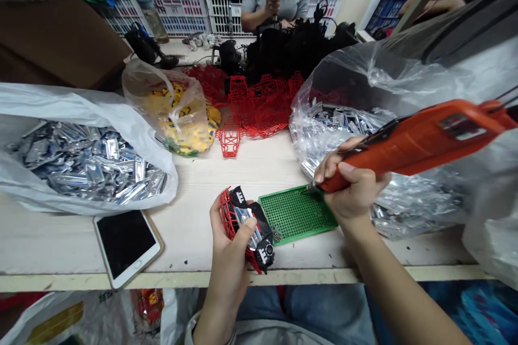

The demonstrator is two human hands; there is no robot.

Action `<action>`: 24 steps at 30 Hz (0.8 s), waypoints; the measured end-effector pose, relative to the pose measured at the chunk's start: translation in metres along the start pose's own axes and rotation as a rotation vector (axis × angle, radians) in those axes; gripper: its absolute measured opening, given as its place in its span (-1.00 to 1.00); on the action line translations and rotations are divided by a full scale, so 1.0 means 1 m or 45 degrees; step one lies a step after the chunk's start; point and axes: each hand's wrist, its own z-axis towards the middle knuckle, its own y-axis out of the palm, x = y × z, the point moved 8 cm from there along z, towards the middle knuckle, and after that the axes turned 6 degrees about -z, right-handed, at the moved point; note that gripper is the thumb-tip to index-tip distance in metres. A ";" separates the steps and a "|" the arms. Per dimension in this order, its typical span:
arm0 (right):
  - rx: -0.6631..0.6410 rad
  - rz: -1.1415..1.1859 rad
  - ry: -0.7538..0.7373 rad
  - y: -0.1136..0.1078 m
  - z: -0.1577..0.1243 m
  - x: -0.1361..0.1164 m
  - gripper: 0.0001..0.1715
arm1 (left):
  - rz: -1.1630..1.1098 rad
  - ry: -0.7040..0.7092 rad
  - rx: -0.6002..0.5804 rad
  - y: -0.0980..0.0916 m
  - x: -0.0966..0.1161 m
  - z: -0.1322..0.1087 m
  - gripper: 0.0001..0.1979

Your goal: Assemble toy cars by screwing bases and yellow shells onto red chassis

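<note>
left hand (229, 237) gripping toy car (247, 228), table edge (307, 276) beneath

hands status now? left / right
Left hand: closed on the red-and-black toy car body.
Right hand: closed on the orange electric screwdriver, tip at the green perforated tray.

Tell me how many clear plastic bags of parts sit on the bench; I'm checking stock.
3: one bag of silver parts at left, one smaller bag of yellow parts behind centre, one large bag of silver parts at right. Others may be hidden.
</note>
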 end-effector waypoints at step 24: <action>-0.110 0.266 -0.005 0.015 -0.019 -0.055 -0.75 | -0.060 0.055 0.039 -0.002 -0.002 -0.002 -0.27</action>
